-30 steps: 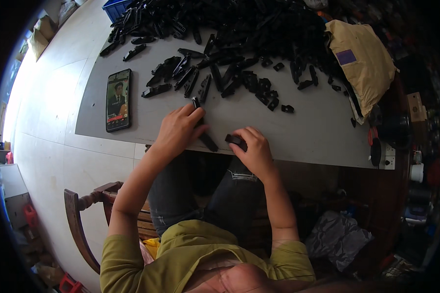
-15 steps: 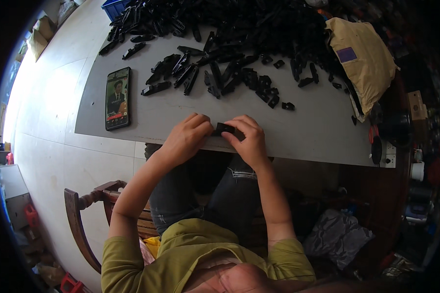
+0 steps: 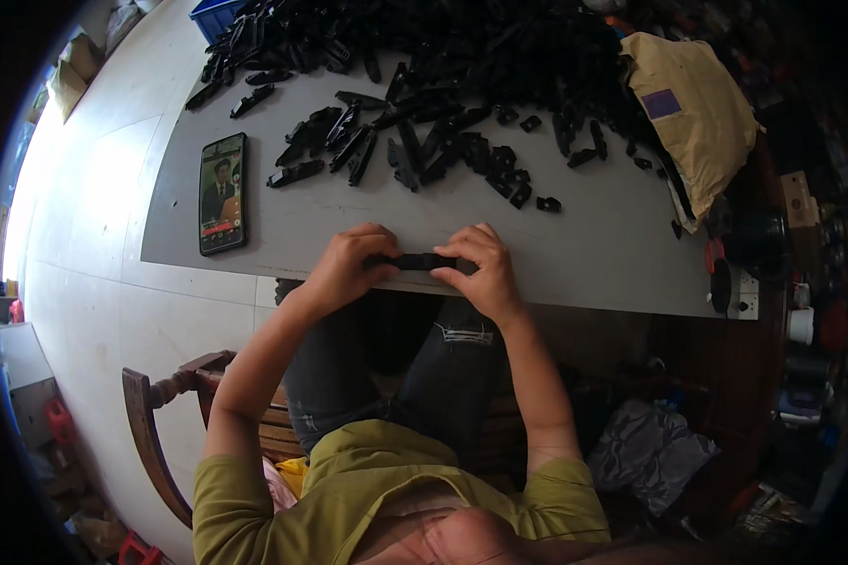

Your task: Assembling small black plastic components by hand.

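A narrow black plastic part [image 3: 415,262] lies crosswise between my hands at the near edge of the grey table. My left hand [image 3: 353,262] is closed on its left end, thumb underneath and fingers over the top. At the other end, my right hand [image 3: 481,266] pinches it between thumb and fingers. Both ends are covered by my fingers, so its exact kind is unclear. Beyond my hands, several long black parts [image 3: 349,146] lie loose, with smaller black blocks [image 3: 521,193] to their right.
A big heap of black parts [image 3: 499,56] covers the table's far side, beside a blue crate [image 3: 213,19]. At left lies a phone [image 3: 222,193] with a lit screen. A beige bag [image 3: 693,122] stands at right, near red-handled scissors [image 3: 716,264]. The grey tabletop [image 3: 311,221] ends just before my lap.
My hands have moved slightly apart, and the black part now shows lengthwise between them. Earlier only a short black piece showed at my right fingertips. The whole view has shifted slightly.
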The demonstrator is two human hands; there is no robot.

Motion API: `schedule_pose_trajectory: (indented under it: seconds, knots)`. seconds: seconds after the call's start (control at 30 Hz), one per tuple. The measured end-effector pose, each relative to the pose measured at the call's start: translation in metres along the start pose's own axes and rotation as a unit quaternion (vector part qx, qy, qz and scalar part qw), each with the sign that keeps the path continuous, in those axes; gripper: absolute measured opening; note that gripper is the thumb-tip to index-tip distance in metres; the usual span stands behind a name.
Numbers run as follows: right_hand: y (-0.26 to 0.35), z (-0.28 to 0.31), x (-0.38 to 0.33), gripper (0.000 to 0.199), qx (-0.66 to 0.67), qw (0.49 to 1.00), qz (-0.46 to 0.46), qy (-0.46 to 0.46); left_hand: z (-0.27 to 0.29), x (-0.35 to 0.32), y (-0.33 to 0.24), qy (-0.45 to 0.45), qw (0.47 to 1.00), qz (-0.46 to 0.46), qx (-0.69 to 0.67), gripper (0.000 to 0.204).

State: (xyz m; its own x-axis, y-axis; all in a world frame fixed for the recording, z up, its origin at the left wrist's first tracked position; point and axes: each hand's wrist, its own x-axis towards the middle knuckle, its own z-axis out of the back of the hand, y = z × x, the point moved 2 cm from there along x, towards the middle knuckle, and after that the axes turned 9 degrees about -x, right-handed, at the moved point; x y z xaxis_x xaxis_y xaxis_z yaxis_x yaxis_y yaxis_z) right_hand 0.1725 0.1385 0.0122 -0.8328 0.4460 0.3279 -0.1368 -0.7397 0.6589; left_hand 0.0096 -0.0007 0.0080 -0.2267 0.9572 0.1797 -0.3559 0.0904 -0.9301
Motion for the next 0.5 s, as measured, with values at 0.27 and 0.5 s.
schedule_pose_trajectory:
  seconds: [0.27,0.5]
  knots:
    - [-0.013,0.009,0.006,0.022,0.017,0.999,-0.034,-0.032,0.013,0.015,-0.001,0.053,0.99,-0.097,0.093,0.031]
    - [-0.06,0.035,0.033,0.016,-0.285,0.94,-0.114,-0.15,0.027,0.07,0.005,0.001,0.884,-0.144,0.444,0.031]
